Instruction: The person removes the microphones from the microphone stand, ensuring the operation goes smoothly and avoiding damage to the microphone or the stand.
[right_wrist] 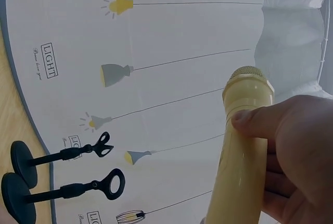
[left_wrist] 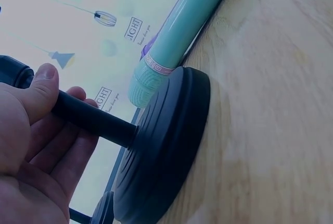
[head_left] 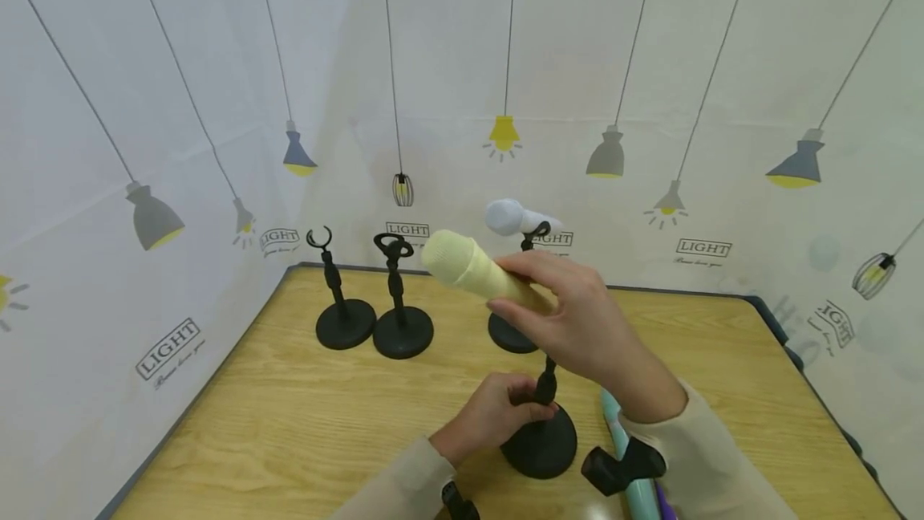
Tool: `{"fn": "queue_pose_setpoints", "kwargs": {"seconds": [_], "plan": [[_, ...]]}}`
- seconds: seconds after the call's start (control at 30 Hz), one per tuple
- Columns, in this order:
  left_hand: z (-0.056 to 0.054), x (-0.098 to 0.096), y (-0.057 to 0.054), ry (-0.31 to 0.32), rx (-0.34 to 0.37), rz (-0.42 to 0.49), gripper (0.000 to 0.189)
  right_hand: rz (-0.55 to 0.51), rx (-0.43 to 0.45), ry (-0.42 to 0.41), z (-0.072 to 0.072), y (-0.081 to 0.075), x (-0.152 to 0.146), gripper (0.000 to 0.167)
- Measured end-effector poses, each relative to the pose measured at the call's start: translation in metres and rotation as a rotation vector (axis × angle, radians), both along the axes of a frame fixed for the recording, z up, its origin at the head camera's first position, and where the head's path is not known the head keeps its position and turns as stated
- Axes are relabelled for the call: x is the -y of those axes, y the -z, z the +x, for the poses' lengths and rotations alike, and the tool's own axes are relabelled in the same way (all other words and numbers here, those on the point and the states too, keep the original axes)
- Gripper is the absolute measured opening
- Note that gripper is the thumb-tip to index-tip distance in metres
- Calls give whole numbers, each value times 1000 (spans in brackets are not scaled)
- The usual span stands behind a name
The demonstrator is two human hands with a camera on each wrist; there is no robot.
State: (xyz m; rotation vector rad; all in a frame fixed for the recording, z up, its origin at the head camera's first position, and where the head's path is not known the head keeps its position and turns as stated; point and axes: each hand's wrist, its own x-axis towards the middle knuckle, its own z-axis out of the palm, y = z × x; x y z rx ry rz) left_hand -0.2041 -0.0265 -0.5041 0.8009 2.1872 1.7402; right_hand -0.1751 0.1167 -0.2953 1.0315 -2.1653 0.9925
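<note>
A pale yellow microphone (head_left: 480, 271) tilts above the table, its rounded head toward the upper left in the head view. My right hand (head_left: 570, 311) grips its body, thumb along the near side, also seen in the right wrist view (right_wrist: 296, 151). Below it, a black microphone stand (head_left: 540, 448) rests its round base on the table. Around that stand's post curls my left hand (head_left: 498, 412); the left wrist view shows thumb and fingers on either side of the post (left_wrist: 96, 117). The right hand and microphone hide the stand's top.
Behind, a white microphone (head_left: 508, 217) lies in the clip of another stand (head_left: 508, 335). Two bare stands (head_left: 345, 323) (head_left: 403, 333) stand at the back left. A turquoise microphone (left_wrist: 182, 26) and a purple object (head_left: 665, 504) lie at the right. A printed curtain (head_left: 447, 38) surrounds the table (head_left: 289, 424).
</note>
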Motion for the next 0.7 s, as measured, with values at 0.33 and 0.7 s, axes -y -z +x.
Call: {"fn": "queue_pose_setpoints", "kwargs": {"seconds": [0.33,0.7], "plan": [[-2,0,1,12,-3,2,11,-34,-173,-104,14,-11,7,49],[-1,-1,1,-1,28,13,16,15,-235,-63,15,-8,-5,50]]}}
